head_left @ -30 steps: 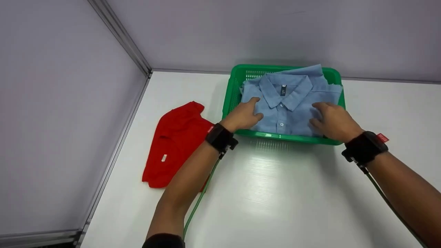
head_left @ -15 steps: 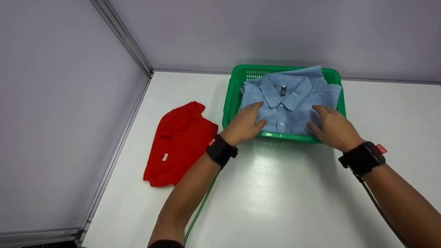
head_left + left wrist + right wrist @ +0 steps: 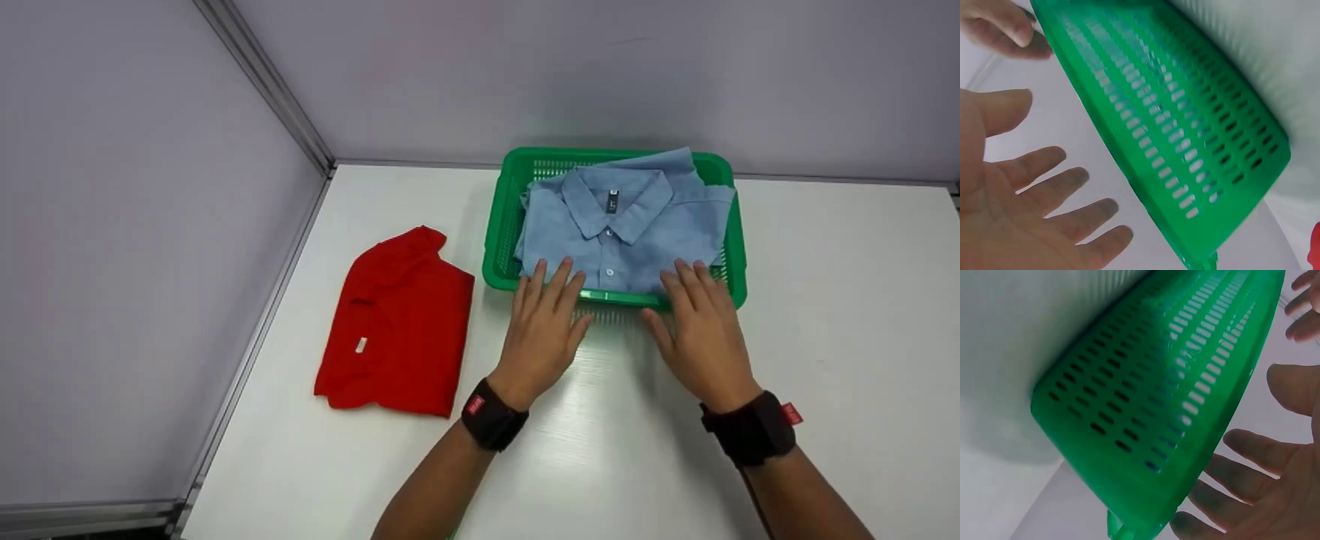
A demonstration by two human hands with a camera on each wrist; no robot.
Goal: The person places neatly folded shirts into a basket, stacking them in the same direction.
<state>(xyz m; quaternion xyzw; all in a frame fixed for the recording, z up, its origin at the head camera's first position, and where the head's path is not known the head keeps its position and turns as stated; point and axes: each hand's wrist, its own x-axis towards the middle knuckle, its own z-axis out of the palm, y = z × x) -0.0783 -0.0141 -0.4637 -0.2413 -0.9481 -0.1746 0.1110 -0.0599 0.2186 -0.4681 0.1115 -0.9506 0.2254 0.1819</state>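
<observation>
A folded light blue collared shirt (image 3: 637, 214) lies in a green plastic basket (image 3: 621, 298) with slotted sides. My left hand (image 3: 541, 334) hovers at the basket's front left, palm down, its straight fingers overlapping the rim in the head view. Over the front right rim, my right hand (image 3: 705, 337) is held the same way with fingers extended. Both wrist views show the palms open and holding nothing, with the fingers just above the rim of the basket (image 3: 1145, 129). To the left of the basket lies a folded red garment (image 3: 405, 322) with a small white tag.
The white table (image 3: 300, 480) meets a pale wall (image 3: 637, 75) close behind the basket. Another wall panel (image 3: 135, 262) with a metal edge borders the table on the left.
Both hands have drawn back from over the shirt to the basket's front rim, and their fingers have straightened. The red garment is now fully uncovered by the left arm.
</observation>
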